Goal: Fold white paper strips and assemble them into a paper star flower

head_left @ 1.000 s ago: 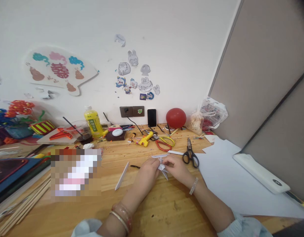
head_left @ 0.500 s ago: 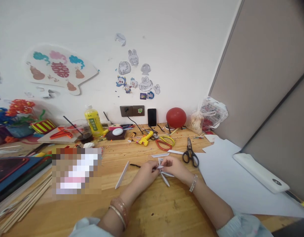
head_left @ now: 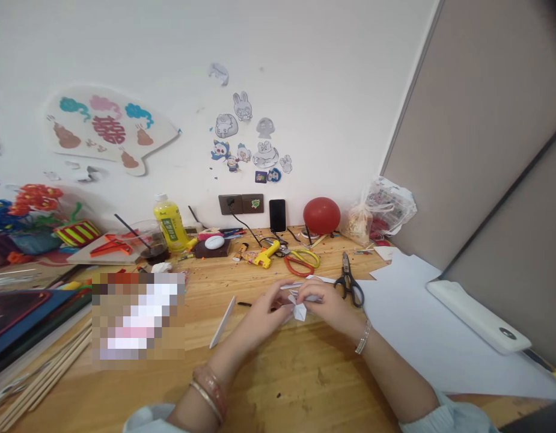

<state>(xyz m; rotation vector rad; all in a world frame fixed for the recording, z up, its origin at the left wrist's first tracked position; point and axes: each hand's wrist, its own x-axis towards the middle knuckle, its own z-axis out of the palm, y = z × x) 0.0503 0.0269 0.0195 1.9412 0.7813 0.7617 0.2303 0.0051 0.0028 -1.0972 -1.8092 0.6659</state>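
Observation:
A small folded white paper piece (head_left: 299,308) sits between both of my hands just above the wooden table (head_left: 278,373). My left hand (head_left: 265,311) pinches its left side with fingers closed. From the right, my right hand (head_left: 323,300) grips its top edge, fingers curled over it. A folded white paper strip (head_left: 223,322) lies to the left of my left hand. Black-handled scissors (head_left: 348,281) lie just right of my right hand.
Large white paper sheets (head_left: 422,337) and a white flat device (head_left: 476,316) lie at right. Behind my hands are a yellow glue gun (head_left: 267,253), yellow and red scissors (head_left: 300,260), a red balloon (head_left: 321,215), a phone (head_left: 278,215) and a yellow bottle (head_left: 169,222). Wooden sticks (head_left: 43,379) lie at left.
The paper piece's long points stuck out below my hands before; now the piece is turned and shows as a compact shape between my fingers. Both hands shifted slightly away from me.

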